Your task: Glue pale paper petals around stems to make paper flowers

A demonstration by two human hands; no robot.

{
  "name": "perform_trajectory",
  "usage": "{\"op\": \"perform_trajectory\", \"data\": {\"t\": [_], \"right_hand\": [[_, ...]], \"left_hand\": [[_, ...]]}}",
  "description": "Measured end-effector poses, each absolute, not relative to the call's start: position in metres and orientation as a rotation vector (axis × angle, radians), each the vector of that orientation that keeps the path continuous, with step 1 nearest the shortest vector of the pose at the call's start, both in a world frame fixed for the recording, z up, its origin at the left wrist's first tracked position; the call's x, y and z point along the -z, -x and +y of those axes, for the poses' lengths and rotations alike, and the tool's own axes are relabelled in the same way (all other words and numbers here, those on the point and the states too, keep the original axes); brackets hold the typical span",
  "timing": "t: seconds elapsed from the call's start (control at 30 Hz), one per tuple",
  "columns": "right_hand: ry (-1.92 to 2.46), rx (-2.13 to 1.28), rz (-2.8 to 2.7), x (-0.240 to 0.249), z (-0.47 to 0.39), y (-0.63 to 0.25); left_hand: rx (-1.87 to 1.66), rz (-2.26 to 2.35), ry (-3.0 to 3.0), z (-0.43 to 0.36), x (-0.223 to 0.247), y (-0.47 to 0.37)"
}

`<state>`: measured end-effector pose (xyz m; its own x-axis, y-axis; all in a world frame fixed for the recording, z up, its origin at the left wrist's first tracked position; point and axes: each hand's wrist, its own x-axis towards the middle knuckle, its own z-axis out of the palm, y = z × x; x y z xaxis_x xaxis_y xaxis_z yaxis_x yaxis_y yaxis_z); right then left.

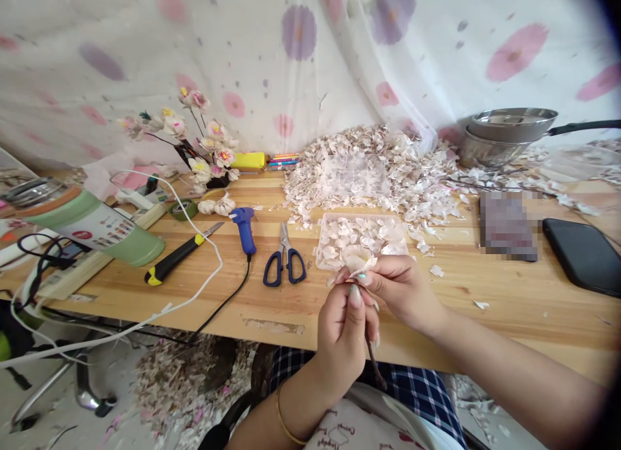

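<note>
Just above the table's front edge, my left hand [342,324] is closed around a thin dark stem [373,364], whose lower end hangs down towards my lap. At the top of the stem is a cream-white flower [358,258] of thin, petal-like pieces. My right hand [402,287] pinches the flower's base between thumb and fingers, touching the left fingertips. Right behind the hands lies a clear compartment box [320,243] with loose pale petals [383,233] in it. Where the fingers meet, the join of flower and stem is hidden.
Left of the box lie scissors [284,256], a blue glue gun [244,230] and a cutter knife [177,259] with its blade out. Cords cross the left side by a green tumbler [140,243]. Behind are a petal heap [310,178], a flower arrangement [213,152] and metal pans [504,143]. A phone [582,256] lies right.
</note>
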<state>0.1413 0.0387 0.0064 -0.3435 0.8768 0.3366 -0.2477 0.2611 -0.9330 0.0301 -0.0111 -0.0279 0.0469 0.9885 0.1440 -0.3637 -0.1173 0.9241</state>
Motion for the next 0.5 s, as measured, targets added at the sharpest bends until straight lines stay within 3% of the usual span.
{"op": "perform_trajectory", "data": {"t": [0.17,0.33,0.5], "right_hand": [[0.534,-1.544,-1.362,-0.002,0.038,-0.141],[0.629,-1.34,-1.43,-0.001,0.043,-0.146],[0.49,-1.391,-1.488,-0.008,0.043,-0.147]], "left_hand": [[-1.266,0.915,-1.317,-0.006,0.019,-0.017],[-1.104,1.093,-1.64,-0.002,-0.002,0.013],[-1.449,1.128,-1.457,-0.003,-0.014,0.033]]}}
